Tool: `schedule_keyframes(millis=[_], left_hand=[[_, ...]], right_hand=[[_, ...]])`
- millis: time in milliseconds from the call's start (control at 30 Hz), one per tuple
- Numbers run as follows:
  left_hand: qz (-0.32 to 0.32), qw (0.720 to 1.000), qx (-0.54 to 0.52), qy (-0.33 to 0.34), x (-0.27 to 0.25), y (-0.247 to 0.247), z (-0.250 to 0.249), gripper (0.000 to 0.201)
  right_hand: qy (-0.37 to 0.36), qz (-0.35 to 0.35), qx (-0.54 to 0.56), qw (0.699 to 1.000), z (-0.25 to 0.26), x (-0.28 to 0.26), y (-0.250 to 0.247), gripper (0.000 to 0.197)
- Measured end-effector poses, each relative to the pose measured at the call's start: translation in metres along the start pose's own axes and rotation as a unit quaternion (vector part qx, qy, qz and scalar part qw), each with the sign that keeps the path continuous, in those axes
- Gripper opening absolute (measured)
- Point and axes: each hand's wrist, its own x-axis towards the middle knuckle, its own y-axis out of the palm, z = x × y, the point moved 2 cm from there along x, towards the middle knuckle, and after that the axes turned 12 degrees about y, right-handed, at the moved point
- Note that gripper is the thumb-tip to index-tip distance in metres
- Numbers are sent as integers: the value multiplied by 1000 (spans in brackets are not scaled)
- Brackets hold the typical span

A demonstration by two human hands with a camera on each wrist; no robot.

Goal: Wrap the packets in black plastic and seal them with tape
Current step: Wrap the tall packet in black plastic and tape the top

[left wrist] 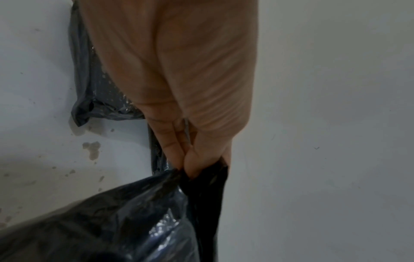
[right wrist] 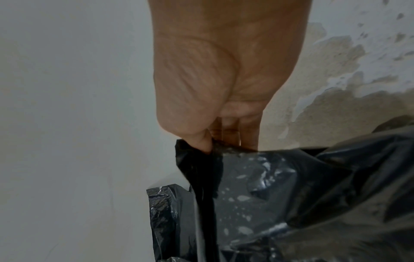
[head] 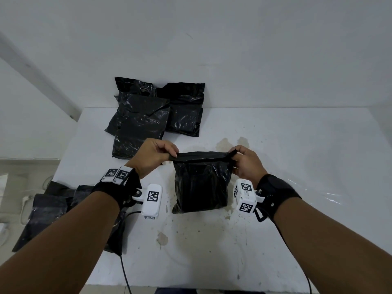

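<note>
A packet in a black plastic bag [head: 201, 183] stands near the middle of the white table [head: 297, 145]. My left hand [head: 169, 154] pinches the left end of the bag's folded top edge, and my right hand [head: 234, 154] pinches the right end, so the fold is stretched flat between them. In the left wrist view my left hand [left wrist: 188, 168] has thumb and fingers clamped on the bunched black plastic [left wrist: 134, 221]. In the right wrist view my right hand [right wrist: 212, 143] grips the plastic corner [right wrist: 268, 195] the same way. No tape is in view.
A pile of wrapped black packets [head: 152, 111] leans at the back of the table against the white wall. More black plastic [head: 53, 209] lies off the table's left edge. Brown stains [head: 224, 143] mark the tabletop. A clear film [head: 331, 194] lies at the right.
</note>
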Motion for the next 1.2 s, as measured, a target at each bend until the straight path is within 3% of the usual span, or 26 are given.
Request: schedule_keyframes(millis=[300, 500, 633, 733, 800, 900, 967, 1067, 1133, 1200], left_hand=[[24, 998, 39, 38, 0, 2, -9, 44], [43, 996, 63, 50, 2, 3, -11, 47], [53, 995, 64, 52, 2, 1, -8, 58], [60, 995, 64, 53, 3, 1, -8, 60], [61, 994, 73, 52, 4, 2, -10, 57], [68, 993, 82, 51, 4, 5, -13, 49], [70, 993, 81, 54, 5, 7, -14, 48], [68, 993, 73, 59, 6, 6, -12, 49], [70, 993, 65, 64, 7, 7, -11, 57], [65, 994, 56, 65, 7, 7, -10, 59]], right_hand=[[12, -6, 15, 1000, 1, 1, -2, 40], [78, 4, 95, 992, 2, 0, -6, 25], [72, -30, 49, 996, 10, -2, -5, 36], [13, -59, -77, 995, 19, -3, 1, 42], [-64, -80, -224, 969, 26, -3, 8, 43], [-163, -57, -424, 889, 40, -9, 26, 33], [-170, 4, -483, 859, 48, -14, 39, 36], [-140, 78, -564, 810, 52, -20, 53, 57], [-139, 81, -597, 786, 50, -20, 58, 59], [-154, 72, -596, 784, 46, -20, 61, 58]])
